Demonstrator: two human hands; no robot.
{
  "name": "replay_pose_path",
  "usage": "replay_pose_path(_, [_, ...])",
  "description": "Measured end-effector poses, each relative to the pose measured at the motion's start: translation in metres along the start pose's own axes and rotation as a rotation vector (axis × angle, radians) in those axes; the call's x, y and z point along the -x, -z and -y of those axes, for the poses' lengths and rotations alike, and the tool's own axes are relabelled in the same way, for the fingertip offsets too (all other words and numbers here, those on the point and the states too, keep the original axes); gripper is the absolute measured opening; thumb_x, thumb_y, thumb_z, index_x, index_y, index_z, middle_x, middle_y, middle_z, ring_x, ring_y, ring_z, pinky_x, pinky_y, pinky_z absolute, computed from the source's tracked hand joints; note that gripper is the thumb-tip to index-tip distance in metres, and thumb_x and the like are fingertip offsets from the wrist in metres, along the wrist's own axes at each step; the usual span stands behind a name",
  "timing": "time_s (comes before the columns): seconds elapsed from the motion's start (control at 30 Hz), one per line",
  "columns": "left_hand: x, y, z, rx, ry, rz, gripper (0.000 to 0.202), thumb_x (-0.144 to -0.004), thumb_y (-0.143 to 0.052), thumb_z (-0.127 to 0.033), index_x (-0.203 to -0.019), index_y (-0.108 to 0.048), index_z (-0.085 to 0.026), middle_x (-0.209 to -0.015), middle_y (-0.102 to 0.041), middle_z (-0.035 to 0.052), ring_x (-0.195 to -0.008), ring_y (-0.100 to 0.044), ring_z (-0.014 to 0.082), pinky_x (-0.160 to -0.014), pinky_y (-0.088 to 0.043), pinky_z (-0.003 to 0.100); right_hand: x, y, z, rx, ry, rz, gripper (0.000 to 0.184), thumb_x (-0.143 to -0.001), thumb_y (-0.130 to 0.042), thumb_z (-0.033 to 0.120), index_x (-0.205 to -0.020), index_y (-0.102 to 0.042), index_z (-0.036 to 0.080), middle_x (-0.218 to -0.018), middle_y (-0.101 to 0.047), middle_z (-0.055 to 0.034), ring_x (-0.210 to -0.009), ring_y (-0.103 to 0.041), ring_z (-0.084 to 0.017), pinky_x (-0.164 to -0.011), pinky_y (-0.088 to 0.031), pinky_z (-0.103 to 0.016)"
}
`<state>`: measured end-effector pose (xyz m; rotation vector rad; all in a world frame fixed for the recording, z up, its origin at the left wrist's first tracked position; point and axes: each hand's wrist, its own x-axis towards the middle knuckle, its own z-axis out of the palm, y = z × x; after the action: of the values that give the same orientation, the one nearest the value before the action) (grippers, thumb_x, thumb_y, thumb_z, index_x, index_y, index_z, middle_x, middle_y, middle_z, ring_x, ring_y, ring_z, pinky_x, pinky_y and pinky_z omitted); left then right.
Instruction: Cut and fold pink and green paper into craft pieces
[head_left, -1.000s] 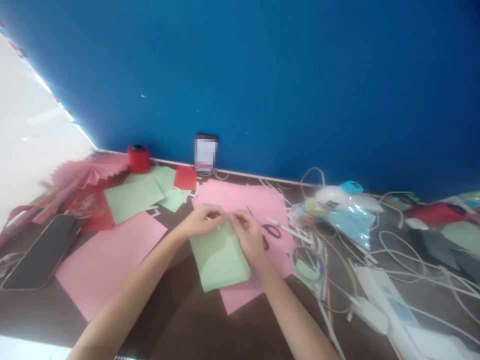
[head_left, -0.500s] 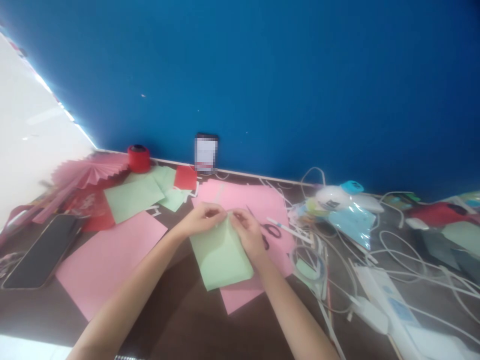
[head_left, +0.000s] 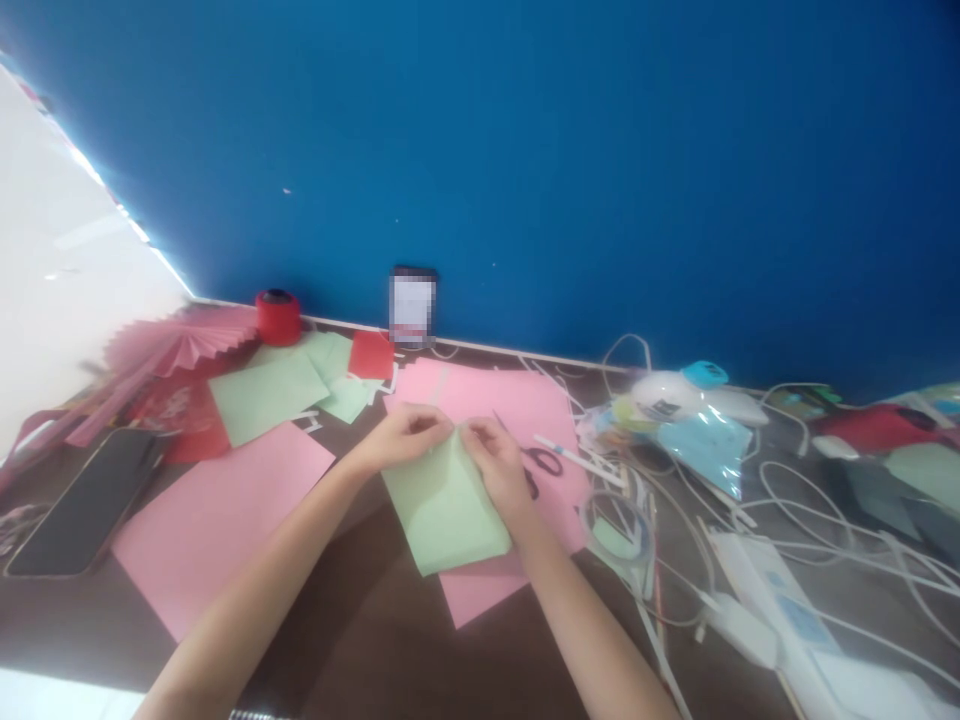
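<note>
A pale green sheet of paper (head_left: 450, 510) hangs between my two hands, its lower edge over the pink paper and the dark table. My left hand (head_left: 409, 437) pinches its top edge from the left. Close beside it, my right hand (head_left: 496, 460) grips the same edge from the right, thumb and fingers together. Under and behind lie pink sheets (head_left: 510, 390). On them, just right of my right hand, rest dark-handled scissors (head_left: 544, 460), partly hidden, and a white and blue pen-like stick (head_left: 570, 455).
At left lie a pink sheet (head_left: 225, 520), a black phone (head_left: 82, 505), green papers (head_left: 270, 395) and a pink folded fan (head_left: 180, 345). A red round container (head_left: 277, 318) stands by the blue wall. Tangled white cables, a tape roll (head_left: 616, 535) and a power strip (head_left: 795, 610) crowd the right.
The lower end of the green paper has swung slightly right and up. Both hands keep their pinch with barely any movement; the things on the table stay put.
</note>
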<state>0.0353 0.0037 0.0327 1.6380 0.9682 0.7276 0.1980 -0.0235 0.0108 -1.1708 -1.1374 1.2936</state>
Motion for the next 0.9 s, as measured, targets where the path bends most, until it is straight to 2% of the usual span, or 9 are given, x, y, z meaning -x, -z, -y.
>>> replay_pose_path(0.2, [-0.0009,0.0012,0.0001,0.008,0.071,0.03,0.031,-0.076,-0.055,-0.044,-0.075,-0.062,-0.014,-0.067,-0.059,0.0003,-0.06,-0.053,0.0097,-0.053,-0.039,0.02,-0.0015,0.0005,-0.0051,-0.012,-0.003,-0.002,0.019,-0.068,-0.065,0.038,-0.072,-0.058,0.021,-0.071,-0.057,0.0019,-0.067,-0.051,-0.014,-0.065,-0.04,-0.026])
replay_pose_path(0.43, [0.0011,0.0024,0.0001,0.107,0.153,0.048,0.035,-0.075,-0.056,-0.047,-0.079,-0.062,-0.013,-0.066,-0.059,0.0007,-0.056,-0.052,0.0092,-0.049,-0.038,0.019,-0.0026,0.0001,-0.005,-0.036,0.025,-0.012,0.02,-0.068,-0.066,0.039,-0.071,-0.057,0.021,-0.07,-0.056,0.0022,-0.066,-0.05,-0.013,-0.065,-0.04,-0.026])
replay_pose_path(0.53, [0.0014,0.0033,0.0002,0.117,0.165,0.036,0.035,-0.074,-0.056,-0.048,-0.077,-0.061,-0.013,-0.064,-0.058,0.0002,-0.055,-0.052,0.0092,-0.049,-0.038,0.019,-0.0015,0.0001,-0.0022,-0.03,0.021,-0.003,0.021,-0.068,-0.066,0.041,-0.072,-0.058,0.022,-0.073,-0.058,0.0012,-0.068,-0.051,-0.014,-0.066,-0.041,-0.026])
replay_pose_path(0.63, [0.001,0.0047,0.0011,0.097,0.165,0.027,0.036,-0.074,-0.057,-0.049,-0.077,-0.061,-0.013,-0.065,-0.059,0.0006,-0.057,-0.053,0.0097,-0.05,-0.038,0.019,-0.0007,0.0001,-0.0008,-0.071,-0.052,0.04,0.026,-0.066,-0.067,0.044,-0.078,-0.059,0.022,-0.076,-0.061,-0.0003,-0.07,-0.054,-0.015,-0.065,-0.042,-0.028])
replay_pose_path(0.73, [0.0008,0.006,0.0024,0.086,0.149,0.024,0.034,-0.075,-0.056,-0.048,-0.077,-0.061,-0.014,-0.067,-0.06,0.0007,-0.058,-0.053,0.0095,-0.051,-0.038,0.018,-0.0006,0.0005,-0.0012,-0.109,-0.1,0.063,0.026,-0.065,-0.069,0.043,-0.075,-0.059,0.022,-0.073,-0.06,0.0008,-0.067,-0.054,-0.014,-0.063,-0.041,-0.027])
replay_pose_path(0.9, [0.0011,0.0065,0.0036,0.113,0.148,0.031,0.034,-0.076,-0.056,-0.047,-0.079,-0.061,-0.014,-0.067,-0.059,0.0006,-0.057,-0.052,0.0088,-0.049,-0.038,0.018,-0.0027,0.0027,-0.0038,-0.066,-0.062,0.022,0.025,-0.064,-0.069,0.044,-0.069,-0.059,0.022,-0.067,-0.057,0.0028,-0.062,-0.05,-0.013,-0.061,-0.039,-0.026])
